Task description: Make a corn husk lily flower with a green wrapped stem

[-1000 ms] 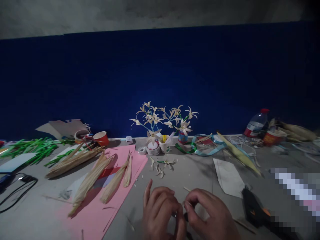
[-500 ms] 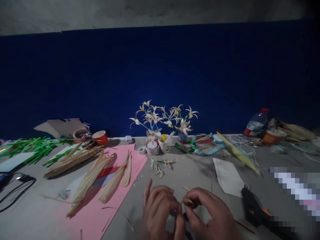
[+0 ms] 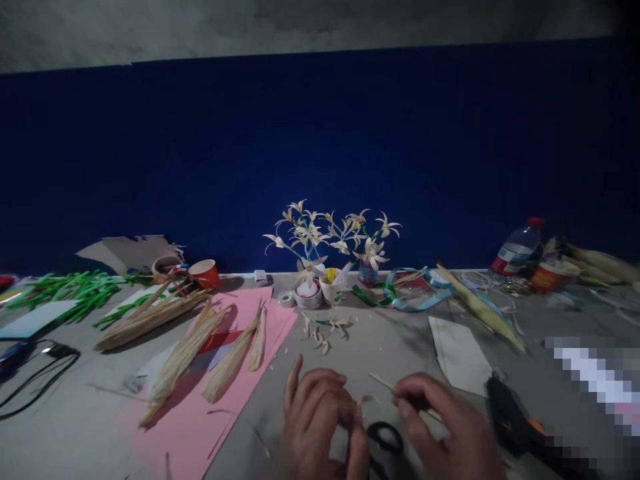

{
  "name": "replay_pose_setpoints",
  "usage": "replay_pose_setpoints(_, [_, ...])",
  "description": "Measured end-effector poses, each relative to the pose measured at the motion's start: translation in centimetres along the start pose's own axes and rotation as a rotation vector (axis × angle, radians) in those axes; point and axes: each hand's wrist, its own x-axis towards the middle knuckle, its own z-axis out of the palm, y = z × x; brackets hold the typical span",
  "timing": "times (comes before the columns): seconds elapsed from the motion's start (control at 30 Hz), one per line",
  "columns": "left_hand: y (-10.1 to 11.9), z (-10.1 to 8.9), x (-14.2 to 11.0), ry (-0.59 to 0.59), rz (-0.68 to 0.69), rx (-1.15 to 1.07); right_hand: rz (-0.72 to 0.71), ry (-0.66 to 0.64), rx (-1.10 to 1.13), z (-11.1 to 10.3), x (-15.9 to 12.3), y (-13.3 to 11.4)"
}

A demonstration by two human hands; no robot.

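Note:
My left hand (image 3: pixel 320 417) is at the bottom centre with its fingers curled, pinching a small pale husk piece (image 3: pixel 364 400) at its fingertips. My right hand (image 3: pixel 440 427) is just to the right, apart from the left, with its fingers curled near a thin wooden stick (image 3: pixel 383 381); what it holds, if anything, is hidden. Black scissors (image 3: pixel 385 440) lie on the grey table (image 3: pixel 390 347) between the two hands.
Dried husk strips (image 3: pixel 180 360) lie on a pink sheet (image 3: pixel 200 413) to the left. Husk flowers (image 3: pixel 330 233) stand in cups at the back. A black glue gun (image 3: pixel 515 420), white paper (image 3: pixel 460 357), ribbons (image 3: pixel 400 300), a bottle (image 3: pixel 517 250), green leaves (image 3: pixel 70 293) and a black cable (image 3: pixel 35 373) surround them.
My hands were pressed together on the small husk piece; now my right hand has drawn off to the right, uncovering the scissors. The view shifted slightly.

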Motion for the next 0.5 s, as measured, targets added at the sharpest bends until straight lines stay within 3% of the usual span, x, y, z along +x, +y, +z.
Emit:
replay_pose_setpoints(0.17, [0.2,0.2,-0.1,-0.024,0.021,-0.007,-0.050,-0.060,0.065,1.2,-0.1,-1.9])
replay_pose_setpoints(0.33, [0.2,0.0,-0.3,0.003,0.024,-0.013,-0.053,-0.014,0.043,0.9,-0.3,0.1])
replay_pose_setpoints(0.43, [-0.1,-0.3,-0.1,0.030,0.048,0.022,0.084,0.007,0.089,0.1,-0.3,1.0])
replay_pose_setpoints(0.5, [-0.6,-0.5,0.0,0.003,0.135,0.060,0.254,-0.089,0.290,-0.3,-0.3,0.6])
